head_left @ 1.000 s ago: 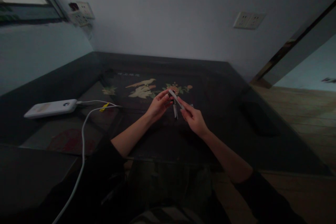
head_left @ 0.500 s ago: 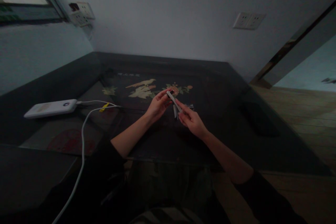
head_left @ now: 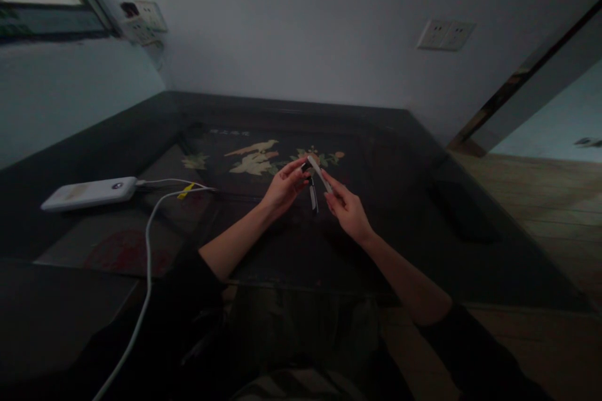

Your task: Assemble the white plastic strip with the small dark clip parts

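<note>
Over the middle of a dark table (head_left: 399, 156) with a bird-and-flower inlay (head_left: 256, 160), both my hands meet on one small folding tool (head_left: 316, 183) with two pale metal arms. My left hand (head_left: 285, 188) pinches it at the hinge end, where one arm hangs downward. My right hand (head_left: 345, 210) grips the other arm, which slants up to the left. The room is dim, so what kind of tool it is stays unclear.
A white power bank (head_left: 89, 193) lies at the table's left, with a white cable (head_left: 148, 244) running from it toward me past a yellow tag (head_left: 185, 190). Wall sockets (head_left: 444, 34) sit on the back wall. A dark flat object (head_left: 463, 219) lies at the right. Wooden floor shows beyond.
My right hand has shifted slightly right and up, swinging the pale arm of the tool a little higher. The small shiny bit on the table behind my hand is now hidden.
</note>
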Demonstrator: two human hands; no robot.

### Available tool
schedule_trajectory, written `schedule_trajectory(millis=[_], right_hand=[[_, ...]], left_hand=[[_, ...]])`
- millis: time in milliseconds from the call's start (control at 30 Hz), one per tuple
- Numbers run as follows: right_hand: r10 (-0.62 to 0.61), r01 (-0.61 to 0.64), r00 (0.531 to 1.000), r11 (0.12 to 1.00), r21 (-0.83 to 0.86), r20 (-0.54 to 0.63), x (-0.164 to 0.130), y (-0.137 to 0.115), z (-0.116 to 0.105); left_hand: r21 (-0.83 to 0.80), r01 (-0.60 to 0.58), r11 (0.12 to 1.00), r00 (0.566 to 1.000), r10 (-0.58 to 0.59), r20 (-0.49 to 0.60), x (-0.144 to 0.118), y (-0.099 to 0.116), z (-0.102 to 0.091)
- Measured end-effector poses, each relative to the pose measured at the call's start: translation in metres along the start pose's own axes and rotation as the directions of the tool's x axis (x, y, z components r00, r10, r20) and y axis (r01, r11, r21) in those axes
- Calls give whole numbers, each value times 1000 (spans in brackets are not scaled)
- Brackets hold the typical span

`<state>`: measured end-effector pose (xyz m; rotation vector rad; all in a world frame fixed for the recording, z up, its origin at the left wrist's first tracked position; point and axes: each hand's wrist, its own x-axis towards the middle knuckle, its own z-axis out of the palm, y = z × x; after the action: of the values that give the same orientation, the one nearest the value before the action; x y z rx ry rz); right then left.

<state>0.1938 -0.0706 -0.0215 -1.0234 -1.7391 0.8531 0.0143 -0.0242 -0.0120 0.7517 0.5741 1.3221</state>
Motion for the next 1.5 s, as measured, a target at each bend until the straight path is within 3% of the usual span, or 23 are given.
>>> schedule_trajectory(millis=[333,567,833,1033,1500], right_hand=[[15,-41,987,986,159,161,-6,-7,5],[9,-18,997,993,120,82,-4,-4,3],[-4,-8,993,995,100,117,-5,-5,5],[-25,25,998,1000,-10,52,-5,-5,4],[-35,41,997,996,-84,67,-6,-12,5]], left_hand=[[-15,-10,1000,1000,10,10,-1,2,2],[-2,20,1000,1000,-20,-9,-1,0,0],[4,14,1000,1000,-14,-1,-1,1,0],[-8,27,1000,999,-27,-28,-1,1,2],[-8,18,1000,1000,-18,3,0,0,-1]])
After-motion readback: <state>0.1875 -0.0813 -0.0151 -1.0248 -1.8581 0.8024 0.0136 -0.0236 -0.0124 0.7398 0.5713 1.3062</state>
